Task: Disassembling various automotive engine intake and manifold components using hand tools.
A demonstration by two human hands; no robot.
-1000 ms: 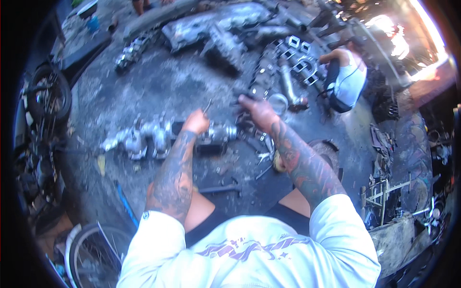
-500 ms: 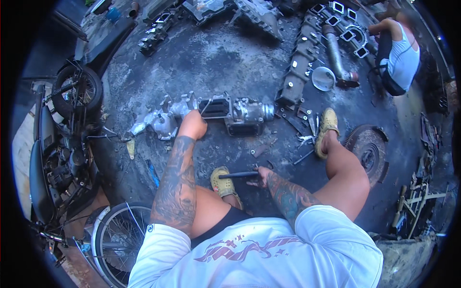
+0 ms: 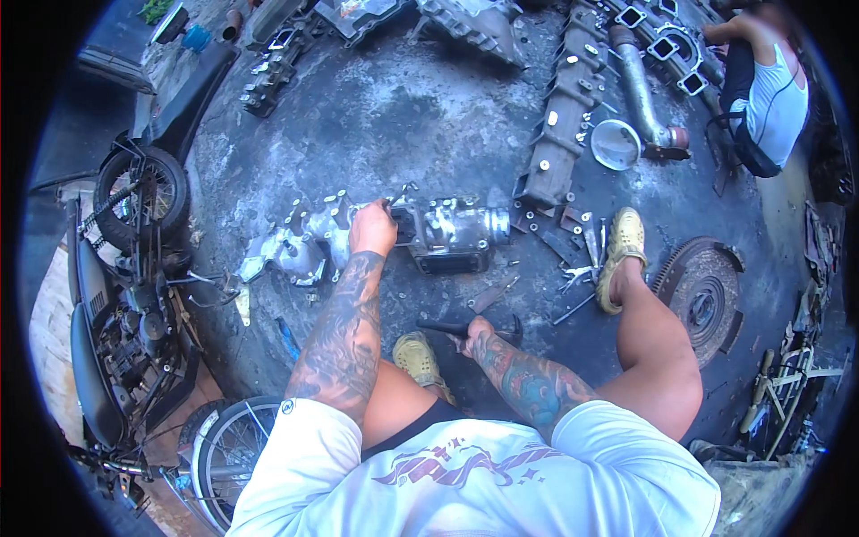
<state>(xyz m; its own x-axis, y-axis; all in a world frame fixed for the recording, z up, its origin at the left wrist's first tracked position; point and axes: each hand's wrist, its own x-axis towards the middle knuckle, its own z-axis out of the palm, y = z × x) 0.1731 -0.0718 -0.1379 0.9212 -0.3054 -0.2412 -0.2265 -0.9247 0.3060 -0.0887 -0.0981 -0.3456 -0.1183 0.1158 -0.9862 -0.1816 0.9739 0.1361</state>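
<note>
A silvery cast-metal engine housing [image 3: 456,224] lies on the ground ahead of me, with a rectangular opening near its middle. My left hand [image 3: 374,229] is closed at the left edge of that opening; what its fingers hold is hidden. Lower and to the right, my right hand [image 3: 472,336] grips a hammer [image 3: 440,328] off the ground. The hammer's dark handle points left, and its head shows faintly to the right of the hand. Two yellow clogs [image 3: 415,360] on my feet stand on either side of the hammer.
A long ribbed metal part [image 3: 557,125], a pipe [image 3: 640,85] and a round dish [image 3: 616,145] lie at the far right. Loose tools [image 3: 577,273] and a toothed flywheel [image 3: 702,300] are near my right foot. A motorcycle [image 3: 134,295] stands left. Another person [image 3: 769,98] crouches far right.
The thin rod seen in my left hand is now out of sight, and that hand has shifted slightly up and right. My right hand and the hammer have moved slightly left.
</note>
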